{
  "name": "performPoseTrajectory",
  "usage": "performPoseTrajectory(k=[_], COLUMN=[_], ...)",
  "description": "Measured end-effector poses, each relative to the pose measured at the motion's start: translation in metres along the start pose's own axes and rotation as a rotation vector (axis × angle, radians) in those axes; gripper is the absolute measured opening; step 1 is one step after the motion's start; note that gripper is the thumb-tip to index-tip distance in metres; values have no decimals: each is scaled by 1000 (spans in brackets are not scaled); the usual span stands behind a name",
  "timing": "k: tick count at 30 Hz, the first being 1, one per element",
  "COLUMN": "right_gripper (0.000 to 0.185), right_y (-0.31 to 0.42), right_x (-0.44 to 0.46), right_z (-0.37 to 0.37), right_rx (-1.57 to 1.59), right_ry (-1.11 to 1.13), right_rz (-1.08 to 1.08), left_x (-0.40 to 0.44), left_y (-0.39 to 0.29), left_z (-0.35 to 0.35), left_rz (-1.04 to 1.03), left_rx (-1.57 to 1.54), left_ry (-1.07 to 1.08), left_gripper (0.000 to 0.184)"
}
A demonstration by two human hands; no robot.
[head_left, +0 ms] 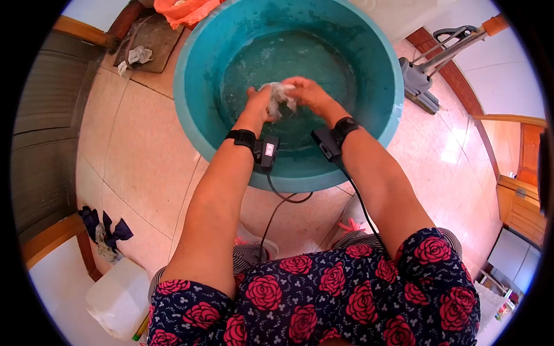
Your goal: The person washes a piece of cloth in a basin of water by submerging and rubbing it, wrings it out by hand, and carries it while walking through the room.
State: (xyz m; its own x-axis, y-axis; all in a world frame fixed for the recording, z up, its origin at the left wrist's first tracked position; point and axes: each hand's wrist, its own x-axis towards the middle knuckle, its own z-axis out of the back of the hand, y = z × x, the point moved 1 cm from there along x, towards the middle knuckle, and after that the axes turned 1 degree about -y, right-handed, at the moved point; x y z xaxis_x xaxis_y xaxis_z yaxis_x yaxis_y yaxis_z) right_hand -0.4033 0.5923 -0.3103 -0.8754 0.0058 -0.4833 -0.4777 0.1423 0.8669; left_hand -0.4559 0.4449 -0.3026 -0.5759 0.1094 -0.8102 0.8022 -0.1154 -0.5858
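My left hand and my right hand are both inside a large round teal tub. Between them they hold a wet, whitish crumpled rag, thin and limp, with ragged ends hanging down. The left fingers are closed on its left side, partly hidden by the rag and the hand itself. On the upper right side, the fingers of my right hand pinch it. Shallow water covers the tub's bottom below the hands. Each wrist wears a black strap with a small box and a cable.
An orange plastic bag touches the tub's far left rim. Pale crumpled scraps lie on a brown mat. A vacuum cleaner stands right of the tub. At lower left are a white jug and dark cloth.
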Motion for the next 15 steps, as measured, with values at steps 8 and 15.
performPoseTrajectory(k=[8, 15], right_gripper=[41, 37], right_y=[19, 31], right_x=[-13, -20], right_z=[-32, -27], right_rx=[-786, -787], right_ry=[-177, -400], right_rz=[724, 457], left_x=[34, 12], left_y=[8, 0], left_z=[-2, -14], left_rz=[-32, -105], left_rx=[-539, -657], left_ry=[536, 588], left_gripper=[36, 22])
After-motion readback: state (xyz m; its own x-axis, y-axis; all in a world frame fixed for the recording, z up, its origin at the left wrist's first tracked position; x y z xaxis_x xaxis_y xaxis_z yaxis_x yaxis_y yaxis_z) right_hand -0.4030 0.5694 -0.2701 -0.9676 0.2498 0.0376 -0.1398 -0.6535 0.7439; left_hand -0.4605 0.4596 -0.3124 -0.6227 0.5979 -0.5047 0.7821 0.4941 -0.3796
